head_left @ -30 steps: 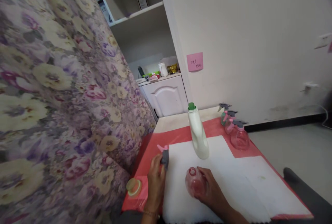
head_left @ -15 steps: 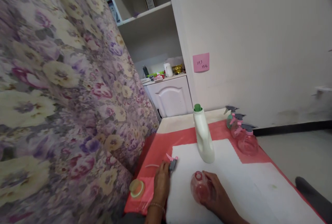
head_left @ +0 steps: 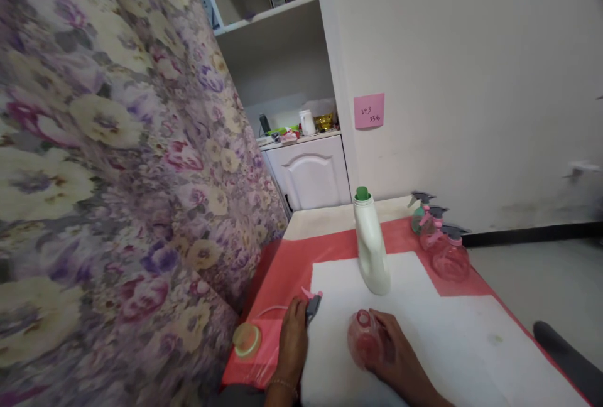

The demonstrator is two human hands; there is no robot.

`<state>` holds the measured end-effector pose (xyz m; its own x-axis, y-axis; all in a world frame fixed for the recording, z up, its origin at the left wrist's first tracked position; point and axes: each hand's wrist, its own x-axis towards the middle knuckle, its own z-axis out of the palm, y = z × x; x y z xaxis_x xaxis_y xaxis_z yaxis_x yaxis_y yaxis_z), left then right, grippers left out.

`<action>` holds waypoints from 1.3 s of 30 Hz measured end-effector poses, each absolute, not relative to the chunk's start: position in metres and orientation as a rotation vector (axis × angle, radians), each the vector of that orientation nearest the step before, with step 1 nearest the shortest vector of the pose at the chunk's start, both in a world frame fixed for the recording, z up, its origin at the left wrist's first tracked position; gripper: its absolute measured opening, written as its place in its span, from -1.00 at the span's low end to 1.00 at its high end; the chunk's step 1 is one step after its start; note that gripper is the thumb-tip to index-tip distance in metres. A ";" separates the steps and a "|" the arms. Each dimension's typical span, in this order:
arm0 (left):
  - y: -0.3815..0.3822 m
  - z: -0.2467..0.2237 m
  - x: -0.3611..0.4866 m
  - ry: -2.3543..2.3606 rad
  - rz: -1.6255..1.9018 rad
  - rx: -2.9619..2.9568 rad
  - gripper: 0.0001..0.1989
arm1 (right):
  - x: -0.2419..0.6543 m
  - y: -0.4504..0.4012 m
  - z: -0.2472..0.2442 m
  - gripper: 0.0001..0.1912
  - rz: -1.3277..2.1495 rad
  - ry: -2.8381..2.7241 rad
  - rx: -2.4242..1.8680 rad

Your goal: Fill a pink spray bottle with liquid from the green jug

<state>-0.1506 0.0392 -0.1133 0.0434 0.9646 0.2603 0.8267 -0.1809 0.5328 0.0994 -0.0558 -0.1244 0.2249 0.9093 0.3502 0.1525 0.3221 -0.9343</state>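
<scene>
My right hand point(head_left: 396, 353) is wrapped round a clear pink bottle point(head_left: 365, 339) with its neck uncovered, over the white sheet. My left hand point(head_left: 293, 338) is at the sheet's left edge, its fingers on a pink and grey spray head point(head_left: 313, 306) whose thin tube point(head_left: 271, 310) stretches to the left over the red cloth. Whether the fingers grip it firmly is partly hidden. A tall pale green bottle point(head_left: 372, 247) with a green spout stands beyond the pink bottle. Left of my left hand lies a yellowish transparent cap point(head_left: 247, 340).
Several spray bottles point(head_left: 451, 260) stand at the right edge of the red-covered table point(head_left: 325, 246). A floral curtain point(head_left: 141, 193) hangs along the left. Behind are a white cabinet point(head_left: 308, 174) and a wall with a pink note point(head_left: 369, 111).
My left hand and the spray head have shifted slightly down and left, and the tube now slopes more. My right hand still holds the pink bottle in nearly the same place. The view has moved slightly.
</scene>
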 end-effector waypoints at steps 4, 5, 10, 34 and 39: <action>0.041 -0.126 -0.157 1.881 0.879 2.192 -0.54 | 0.104 -0.056 -0.120 -0.41 0.812 -1.303 -1.113; 0.042 -0.130 -0.159 1.887 0.897 2.217 -0.53 | 0.105 -0.055 -0.119 -0.40 0.826 -1.313 -1.108; 0.046 -0.148 -0.166 1.888 0.983 2.340 -0.53 | 0.107 -0.044 -0.108 -0.46 0.805 -1.315 -1.140; 0.058 -0.165 -0.175 1.827 1.236 2.674 -0.65 | 0.086 0.006 -0.110 -0.21 0.835 -1.306 -1.212; 0.055 -0.160 -0.174 1.801 1.341 2.555 -0.66 | 0.123 -0.002 -0.089 -0.60 0.696 -1.146 -1.191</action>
<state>-0.1740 0.0551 -0.1601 0.1432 0.6810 0.7181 0.8832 -0.4153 0.2178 0.1226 -0.0024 -0.0886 0.3180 0.8965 0.3086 0.1398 0.2776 -0.9505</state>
